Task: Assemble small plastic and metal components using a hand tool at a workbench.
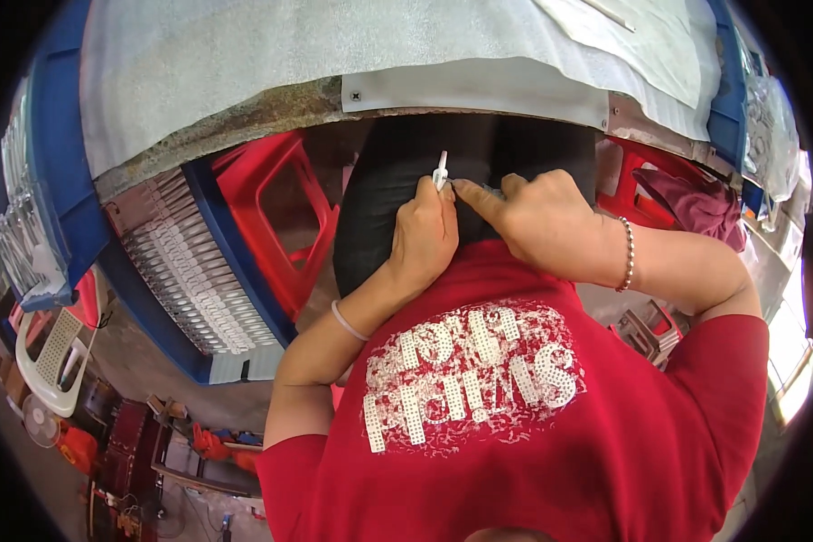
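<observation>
My left hand (425, 237) pinches a small white plastic part (441, 170) and holds it upright over my black-clad lap (397, 163). My right hand (537, 221) meets it from the right, its fingertips touching the same part near its base; a bead bracelet circles that wrist. A pale band sits on my left wrist. My red printed shirt (515, 406) fills the lower picture. Both hands are below the table's edge.
A table covered with white foam sheet (289, 54) spans the top, with a white plate screwed to its edge. A blue crate (190, 271) holding several rows of white parts stands at left, a red plastic stool (275, 212) beside it. Another red stool is at right.
</observation>
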Available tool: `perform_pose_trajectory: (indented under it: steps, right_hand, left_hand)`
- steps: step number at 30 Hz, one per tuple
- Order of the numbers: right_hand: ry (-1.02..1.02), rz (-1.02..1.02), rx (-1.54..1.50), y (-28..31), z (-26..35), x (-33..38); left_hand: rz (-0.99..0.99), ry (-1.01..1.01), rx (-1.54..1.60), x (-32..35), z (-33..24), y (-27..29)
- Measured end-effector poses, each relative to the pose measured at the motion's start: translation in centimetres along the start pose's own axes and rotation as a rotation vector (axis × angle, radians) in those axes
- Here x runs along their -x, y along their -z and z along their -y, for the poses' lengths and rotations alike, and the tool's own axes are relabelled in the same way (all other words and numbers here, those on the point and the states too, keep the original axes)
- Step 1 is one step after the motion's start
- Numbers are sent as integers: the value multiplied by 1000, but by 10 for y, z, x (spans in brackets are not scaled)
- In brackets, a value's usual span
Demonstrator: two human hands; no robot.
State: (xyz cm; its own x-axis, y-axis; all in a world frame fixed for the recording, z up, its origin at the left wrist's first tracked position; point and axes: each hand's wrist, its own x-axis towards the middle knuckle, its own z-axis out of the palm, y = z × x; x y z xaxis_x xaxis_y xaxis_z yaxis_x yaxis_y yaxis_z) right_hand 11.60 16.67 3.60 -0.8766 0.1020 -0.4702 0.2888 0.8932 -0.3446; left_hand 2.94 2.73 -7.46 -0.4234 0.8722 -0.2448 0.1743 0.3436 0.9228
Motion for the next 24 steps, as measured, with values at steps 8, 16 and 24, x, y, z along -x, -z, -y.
perform_pose_trajectory:
  steps: [8,16,24]
  right_hand:
    - [-272,-200,-913,-28,-20,-2]
    - [-107,-406,-600,-12,9,27]
    - [-5,-392,-453,-27,5,36]
  left_hand:
    - [27,-68,-84,-2,7,-3]
    - [45,50,254,9,6,6]
    - [148,362,684,9,-9,14]
